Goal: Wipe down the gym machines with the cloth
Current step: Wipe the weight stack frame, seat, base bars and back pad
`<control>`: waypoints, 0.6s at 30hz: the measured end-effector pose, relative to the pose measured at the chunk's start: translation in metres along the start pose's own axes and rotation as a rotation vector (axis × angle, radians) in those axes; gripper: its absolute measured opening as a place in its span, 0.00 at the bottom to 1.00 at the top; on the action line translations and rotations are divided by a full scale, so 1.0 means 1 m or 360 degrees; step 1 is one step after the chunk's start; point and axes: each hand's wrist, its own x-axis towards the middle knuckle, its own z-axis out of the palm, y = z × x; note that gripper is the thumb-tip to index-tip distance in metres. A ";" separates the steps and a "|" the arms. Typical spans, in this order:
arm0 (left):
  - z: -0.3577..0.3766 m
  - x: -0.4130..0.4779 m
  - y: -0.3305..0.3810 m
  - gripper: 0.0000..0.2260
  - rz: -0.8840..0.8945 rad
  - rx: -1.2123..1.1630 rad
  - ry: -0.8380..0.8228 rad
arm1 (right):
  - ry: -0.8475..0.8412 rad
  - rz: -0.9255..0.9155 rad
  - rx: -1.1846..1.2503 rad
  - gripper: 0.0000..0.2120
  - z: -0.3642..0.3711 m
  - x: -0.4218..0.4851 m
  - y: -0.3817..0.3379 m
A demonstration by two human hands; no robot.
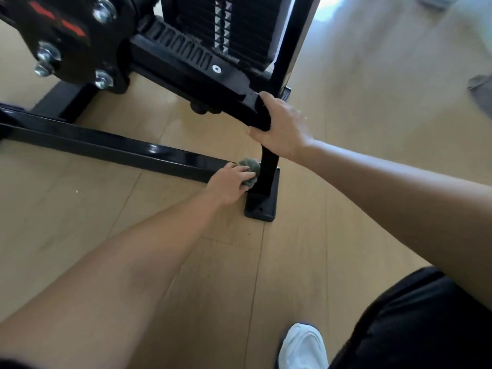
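Observation:
A black gym machine (186,62) fills the upper left, with a weight stack and a bolted plate. Its low floor bar (111,149) runs from the left edge to an upright post (269,166) on a flat foot plate (261,206). My left hand (229,182) grips a bunched grey-green cloth (250,170) and presses it where the bar meets the post. My right hand (282,126) is curled round the end of the machine's sloping black arm just above the post.
Light wooden floor (159,249) lies all around. My white shoe (303,347) and black shorts (415,328) are at the lower right. A grey object (482,91) lies at the right edge, and another sits at the top right.

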 end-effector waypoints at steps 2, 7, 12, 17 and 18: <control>0.003 -0.001 -0.012 0.20 0.0143 0.0241 0.0061 | 0.0131 0.0080 0.0122 0.31 0.013 -0.005 -0.004; -0.004 -0.017 -0.050 0.18 0.0145 0.0300 0.0224 | 0.0495 0.0570 0.0494 0.40 0.054 -0.017 -0.011; -0.018 -0.042 -0.107 0.18 -0.0057 0.0167 0.0396 | 0.0633 0.1184 0.0704 0.28 0.096 -0.030 -0.011; -0.020 -0.046 -0.121 0.20 -0.0032 0.0086 0.0393 | 0.0934 0.1363 0.0689 0.20 0.118 -0.028 -0.019; -0.023 -0.044 -0.123 0.21 0.0018 0.0099 0.0387 | 0.0972 0.1388 0.0685 0.20 0.121 -0.027 -0.020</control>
